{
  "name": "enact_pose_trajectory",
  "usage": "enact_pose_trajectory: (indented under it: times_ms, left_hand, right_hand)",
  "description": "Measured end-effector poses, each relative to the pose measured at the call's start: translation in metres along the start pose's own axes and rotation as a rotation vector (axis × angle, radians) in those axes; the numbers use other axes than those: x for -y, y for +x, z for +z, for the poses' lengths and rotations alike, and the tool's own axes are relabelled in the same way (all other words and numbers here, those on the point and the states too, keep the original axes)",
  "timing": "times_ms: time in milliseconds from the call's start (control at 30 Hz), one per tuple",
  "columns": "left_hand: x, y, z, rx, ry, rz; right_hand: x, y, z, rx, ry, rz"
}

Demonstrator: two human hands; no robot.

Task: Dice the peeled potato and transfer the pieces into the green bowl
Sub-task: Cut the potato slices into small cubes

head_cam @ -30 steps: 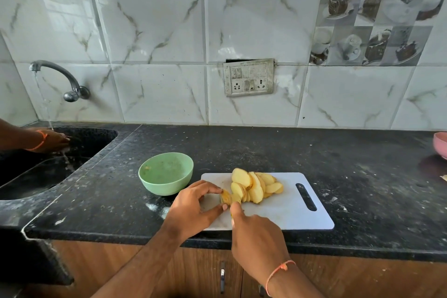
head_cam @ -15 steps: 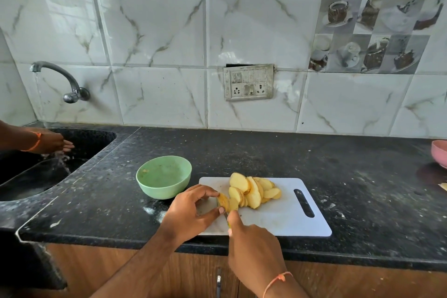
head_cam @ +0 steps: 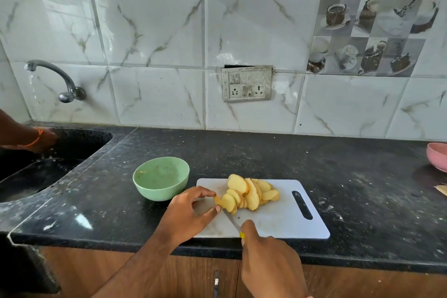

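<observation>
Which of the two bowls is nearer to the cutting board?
The green bowl, just left of the cutting board; the pink bowl sits far right.

Bright daylight, w/ glare on the wall tiles (head_cam: 150, 31) & dark countertop (head_cam: 83, 221). Soft shadows; wide-angle bend at edges, sharp overall.

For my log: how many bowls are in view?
2. The green bowl sits left of the board; a pink bowl is cut off at the right edge.
</observation>
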State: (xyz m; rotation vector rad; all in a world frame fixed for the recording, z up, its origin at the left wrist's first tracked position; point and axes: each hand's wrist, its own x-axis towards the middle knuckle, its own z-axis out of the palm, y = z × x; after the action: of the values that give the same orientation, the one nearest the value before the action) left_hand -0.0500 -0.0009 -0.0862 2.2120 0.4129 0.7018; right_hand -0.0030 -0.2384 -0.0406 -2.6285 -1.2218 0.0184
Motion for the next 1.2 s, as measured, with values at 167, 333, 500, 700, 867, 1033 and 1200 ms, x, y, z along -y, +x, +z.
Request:
enact_pose_trajectory:
  times_ms: [167,333,500,700,867,1033,1200]
  left_hand:
    - [-0.004,-0.001,0.000,0.026,0.015,0.020]
    - [-0.004,-0.002,0.000,0.039,0.035,0.032]
    - [-0.004,0.000,0.002,0.024,0.060,-0.017]
    - [0.000,0.002,0.004,0.024,0.035,-0.020]
    - [-0.005,0.001,0.002,0.022,0.060,0.006]
    - [-0.004,0.002,0.001,0.016,0.070,0.020]
    - [-0.003,0.002,0.001,0.019,0.077,0.024]
  right_hand:
    - [0.006,-0.005,0.000,-0.015,0.054,0.047]
    - [0.012,-0.008,-0.010,-0.079,0.070,0.072]
    - [0.016,-0.006,-0.009,-0.164,0.086,0.050]
    - [0.022,0.000,-0.006,-0.202,0.108,-0.014]
    - [0.025,0.004,-0.002,-0.207,0.089,-0.017]
    - [0.026,0.006,0.000,-0.206,0.064,-0.023]
    - [0.027,0.007,0.000,-0.213,0.044,-0.019]
